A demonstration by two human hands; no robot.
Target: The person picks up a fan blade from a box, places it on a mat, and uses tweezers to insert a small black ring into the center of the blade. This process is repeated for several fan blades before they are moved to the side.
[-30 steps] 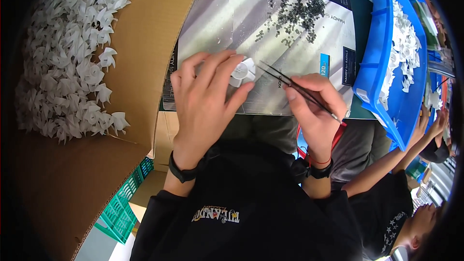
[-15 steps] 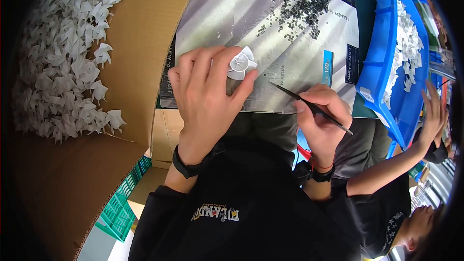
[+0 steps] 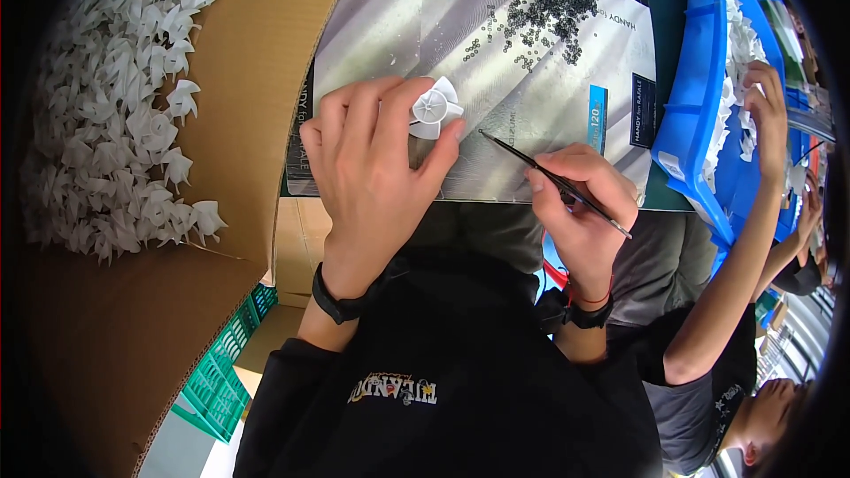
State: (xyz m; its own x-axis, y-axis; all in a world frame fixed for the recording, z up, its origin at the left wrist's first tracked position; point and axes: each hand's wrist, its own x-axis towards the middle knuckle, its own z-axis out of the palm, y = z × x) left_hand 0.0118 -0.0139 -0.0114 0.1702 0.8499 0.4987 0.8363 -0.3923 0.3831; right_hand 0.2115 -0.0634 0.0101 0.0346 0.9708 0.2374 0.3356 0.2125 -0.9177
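Between the thumb and forefinger of my left hand (image 3: 376, 155) is a small white fan wheel (image 3: 431, 108), its round hub facing up and its blades spread around it. My right hand (image 3: 584, 204) grips black tweezers (image 3: 522, 156) like a pen. Their tip points left and meets a tiny dark ring (image 3: 481, 131) just right of the fan wheel; whether the tip pinches it I cannot tell. Farther back, many more small black rings (image 3: 553, 13) lie scattered over the printed cardboard box (image 3: 398, 26) that serves as the work surface.
At the left stands a large cardboard carton (image 3: 243, 71) with a heap of white fan wheels (image 3: 115, 115). A blue bin (image 3: 686, 115) on the right holds more white parts (image 3: 730, 80); a co-worker's hand (image 3: 766, 115) reaches into it. A green crate (image 3: 217, 381) sits below the carton.
The tweezers' tip has moved slightly left and farther back, to the tiny ring. The fan wheel has shifted slightly left with my left hand. The co-worker's hand has come into the blue bin.
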